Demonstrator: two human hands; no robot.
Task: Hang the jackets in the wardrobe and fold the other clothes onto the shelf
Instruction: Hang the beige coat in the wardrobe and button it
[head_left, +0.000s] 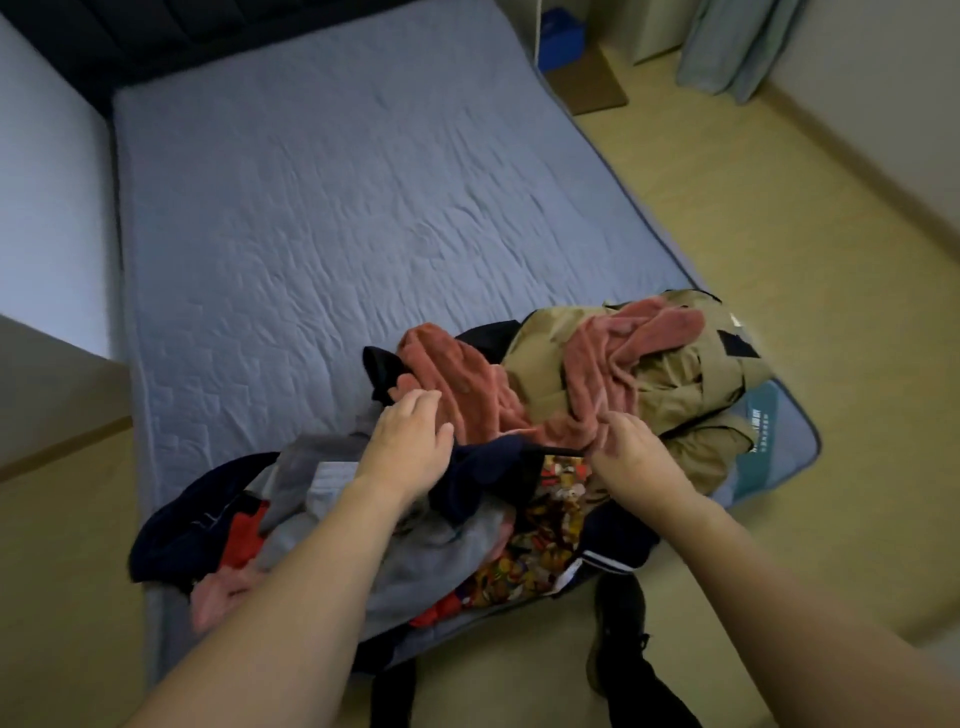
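A heap of clothes lies at the near end of the blue mattress (337, 208). On top is a pink fleece garment (467, 384), draped over a khaki jacket (675, 384). Below them lie a navy garment (483, 473), a grey garment (322, 493) and a bright patterned shirt (550, 514). My left hand (410, 441) reaches into the heap with fingers straight, touching the pink fleece and the navy garment. My right hand (628, 447) pinches the pink fleece at its lower edge.
A dark headboard (156, 47) runs along the far end of the bed. Yellowish floor (779, 249) lies to the right, with a blue box (561, 36) and a curtain (737, 47) at the far wall. My dark shoe (618, 639) stands by the bed's near edge.
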